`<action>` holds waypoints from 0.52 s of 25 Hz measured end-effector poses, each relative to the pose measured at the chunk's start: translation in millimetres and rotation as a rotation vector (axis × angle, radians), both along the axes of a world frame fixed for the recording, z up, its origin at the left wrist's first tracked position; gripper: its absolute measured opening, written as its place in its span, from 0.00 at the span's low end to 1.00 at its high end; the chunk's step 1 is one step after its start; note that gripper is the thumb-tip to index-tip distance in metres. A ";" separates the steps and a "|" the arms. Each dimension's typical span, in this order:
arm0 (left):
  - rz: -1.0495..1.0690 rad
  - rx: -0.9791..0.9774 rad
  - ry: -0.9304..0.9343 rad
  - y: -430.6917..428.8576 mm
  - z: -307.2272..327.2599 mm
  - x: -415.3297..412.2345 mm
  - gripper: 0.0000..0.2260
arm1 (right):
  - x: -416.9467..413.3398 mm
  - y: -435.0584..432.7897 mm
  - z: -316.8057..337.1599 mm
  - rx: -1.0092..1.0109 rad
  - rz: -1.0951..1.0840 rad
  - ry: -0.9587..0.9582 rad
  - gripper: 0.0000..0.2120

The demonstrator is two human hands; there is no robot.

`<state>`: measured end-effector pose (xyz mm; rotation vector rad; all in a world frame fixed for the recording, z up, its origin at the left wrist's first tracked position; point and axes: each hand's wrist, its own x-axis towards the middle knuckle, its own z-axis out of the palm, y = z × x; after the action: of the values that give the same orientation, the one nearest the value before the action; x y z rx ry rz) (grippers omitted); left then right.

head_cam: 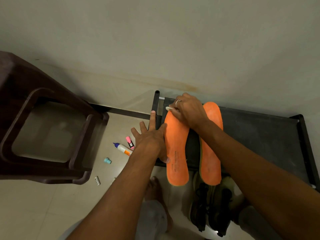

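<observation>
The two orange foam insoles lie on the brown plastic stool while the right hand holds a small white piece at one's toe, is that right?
No: the head view shows the two orange foam insoles lying on the black metal rack. The right hand does hold the small white piece at one's toe.

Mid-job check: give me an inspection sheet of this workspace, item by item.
Surface: black rack shelf bears both insoles.
Job's things: orange insole at the shelf's end; other orange insole beside it; small white piece at the first one's toe.
Clutter: glue bottle, pink highlighter, teal cap on the floor.
Hands: left hand flat, steadying the first insole; right hand pinches the white piece.
Cables: nothing seen.
Surroundings: brown plastic stool; dark shoes under the shelf.
</observation>
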<state>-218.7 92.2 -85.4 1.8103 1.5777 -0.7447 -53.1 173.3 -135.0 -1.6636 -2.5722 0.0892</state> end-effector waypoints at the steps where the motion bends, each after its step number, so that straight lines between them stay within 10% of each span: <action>1: -0.003 -0.001 0.001 -0.3 0.0 0.7 0.60 | 0.1 -2.7 0.8 -0.017 -0.018 0.045 0.17; 5: 0.000 0.001 0.006 0.0 -1.7 2.7 0.60 | 10.3 -44.3 2.7 -0.235 0.103 0.302 0.13; 13: 0.000 0.008 0.002 -0.3 -2.7 1.3 0.60 | -0.6 -5.3 -2.1 0.038 -0.020 0.056 0.15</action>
<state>-217.4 91.9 -88.1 1.8160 1.5835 -0.7412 -53.7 168.0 -137.0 -1.6492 -2.5005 0.0841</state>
